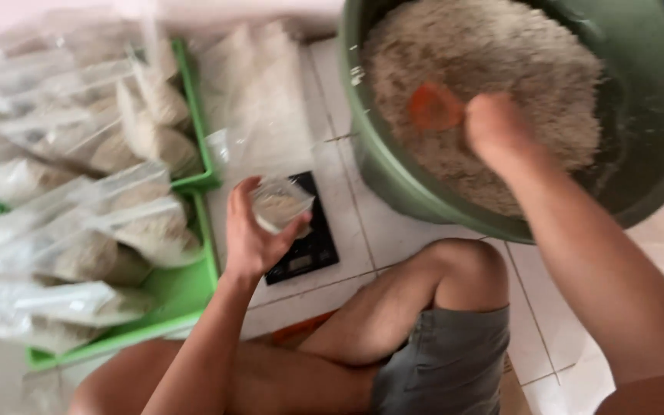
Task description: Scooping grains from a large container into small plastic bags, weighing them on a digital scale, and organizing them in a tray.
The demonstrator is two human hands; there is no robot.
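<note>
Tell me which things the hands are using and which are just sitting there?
In use: right hand, orange scoop, grain, green tub, left hand, small clear bag, black scale.
Just sitting: filled bags, green trays, empty bags.

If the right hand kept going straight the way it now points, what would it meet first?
Most likely the pale grain heaped in the green basin. The right hand points into it, holding an orange scoop already at the grain's surface; blur leaves depth unclear.
</note>
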